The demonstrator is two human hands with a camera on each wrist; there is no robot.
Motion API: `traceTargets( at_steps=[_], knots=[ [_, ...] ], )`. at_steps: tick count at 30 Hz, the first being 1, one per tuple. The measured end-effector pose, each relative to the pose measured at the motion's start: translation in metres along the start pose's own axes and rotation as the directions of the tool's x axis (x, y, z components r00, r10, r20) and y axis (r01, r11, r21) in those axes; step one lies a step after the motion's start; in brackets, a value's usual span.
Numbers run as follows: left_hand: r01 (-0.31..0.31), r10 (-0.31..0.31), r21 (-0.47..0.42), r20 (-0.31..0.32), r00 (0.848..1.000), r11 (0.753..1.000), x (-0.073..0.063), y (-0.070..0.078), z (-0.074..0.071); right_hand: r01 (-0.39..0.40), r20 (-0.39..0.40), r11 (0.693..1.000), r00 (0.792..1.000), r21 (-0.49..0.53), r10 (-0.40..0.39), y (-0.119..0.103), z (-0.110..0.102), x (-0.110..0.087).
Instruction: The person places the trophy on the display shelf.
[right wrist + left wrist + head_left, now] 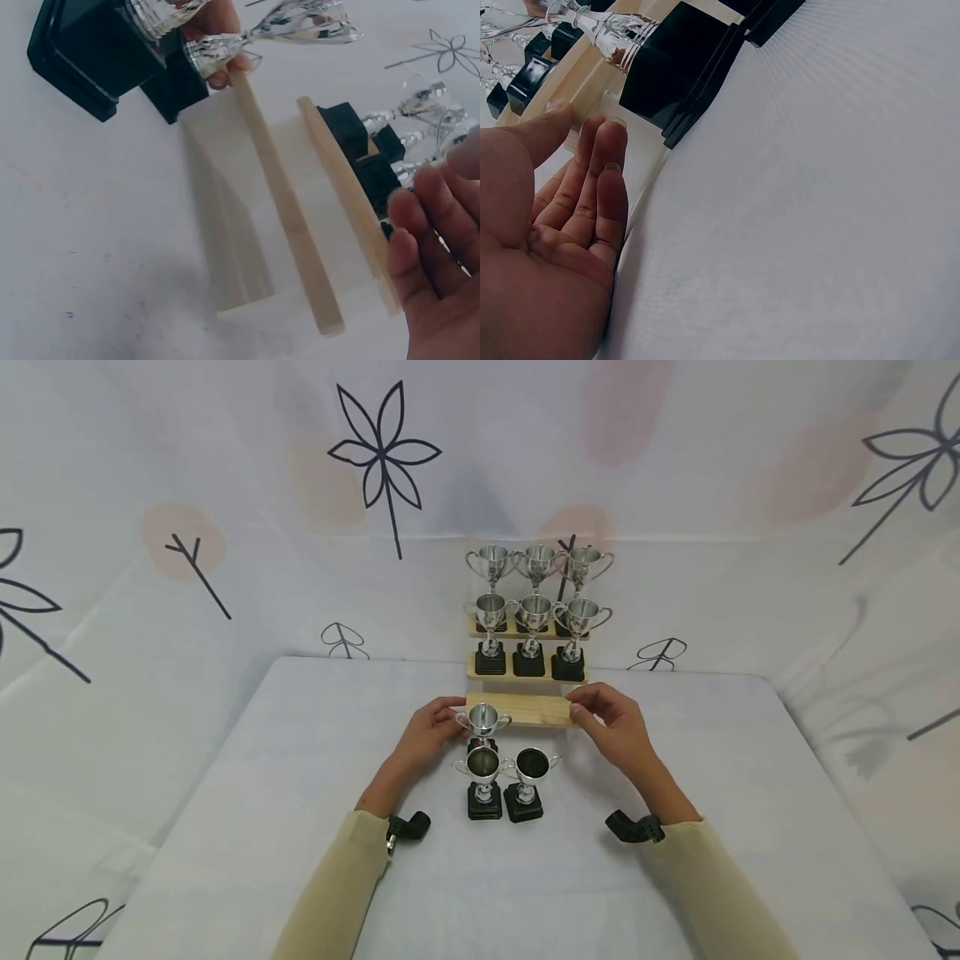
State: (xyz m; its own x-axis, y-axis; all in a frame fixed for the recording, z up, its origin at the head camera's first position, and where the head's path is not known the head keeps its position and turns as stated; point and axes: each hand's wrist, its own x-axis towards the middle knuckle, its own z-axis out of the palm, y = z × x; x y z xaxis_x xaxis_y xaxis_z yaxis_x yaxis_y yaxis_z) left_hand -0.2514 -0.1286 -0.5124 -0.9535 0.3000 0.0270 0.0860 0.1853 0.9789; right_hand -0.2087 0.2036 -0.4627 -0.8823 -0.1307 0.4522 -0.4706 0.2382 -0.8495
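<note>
My left hand pinches the left end of the bare front wooden board of a tiered stand, thumb above and fingertips below. Right beside those fingers stands a silver trophy cup on a black base. Nearer me, a second trophy cup and a third trophy cup stand upright, side by side. At the board's right end is my right hand, its fingers loosely bent and apart from the front board in the right wrist view.
Several more trophy cups stand in rows on the stand's two upper boards. White supports carry the boards. A white cloth covers the table, and a patterned curtain hangs behind it.
</note>
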Motion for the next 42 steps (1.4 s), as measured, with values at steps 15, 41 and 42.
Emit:
traceTargets(
  at_steps=[15,41,42],
  knots=[
    [0.008,-0.008,0.018,-0.009,1.0,1.0,0.0,-0.001,-0.001,0.075,0.634,0.996,0.768,0.054,-0.092,-0.002,-0.002,-0.005],
    [0.011,-0.011,0.009,0.008,1.0,1.0,0.003,-0.005,-0.003,0.154,0.605,0.985,0.779,0.072,-0.166,-0.007,0.034,-0.021],
    [0.011,-0.011,0.011,0.008,1.0,1.0,0.003,-0.005,-0.003,0.15,0.606,0.986,0.778,0.073,-0.163,-0.007,0.034,-0.02]
  ],
)
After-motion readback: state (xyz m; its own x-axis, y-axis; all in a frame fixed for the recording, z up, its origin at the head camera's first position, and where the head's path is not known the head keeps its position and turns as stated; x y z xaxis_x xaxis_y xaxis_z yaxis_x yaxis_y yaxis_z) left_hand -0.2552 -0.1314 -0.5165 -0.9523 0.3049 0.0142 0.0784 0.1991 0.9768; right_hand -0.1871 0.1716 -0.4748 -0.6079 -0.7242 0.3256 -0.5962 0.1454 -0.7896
